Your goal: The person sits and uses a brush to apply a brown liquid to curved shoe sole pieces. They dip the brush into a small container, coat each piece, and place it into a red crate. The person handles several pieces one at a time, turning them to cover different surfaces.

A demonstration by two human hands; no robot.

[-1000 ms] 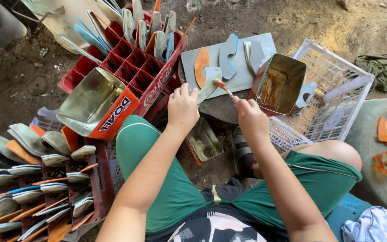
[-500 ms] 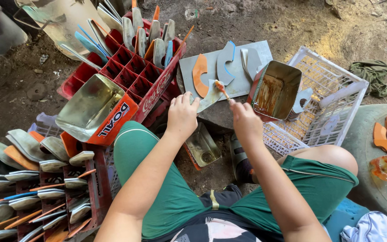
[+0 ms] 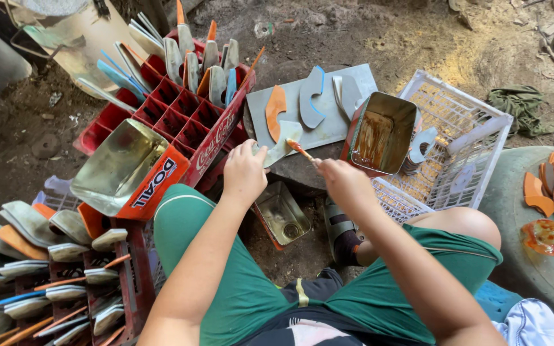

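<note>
Meanwhile left hand (image 3: 243, 172) pinching sole piece (image 3: 281, 143), right hand (image 3: 341, 181) brushing

Shiny metal tin (image 3: 379, 131); red plastic crate (image 3: 181, 115); rough dirt floor (image 3: 418, 38).

An informal shoe-sole workshop on a bare dirt floor (image 3: 456, 38). A red crate (image 3: 181, 115) holds upright cut soles; right of it a grey board (image 3: 328, 122) carries more, beside a glue tin (image 3: 379, 131) and a white basket (image 3: 463, 147).
</note>
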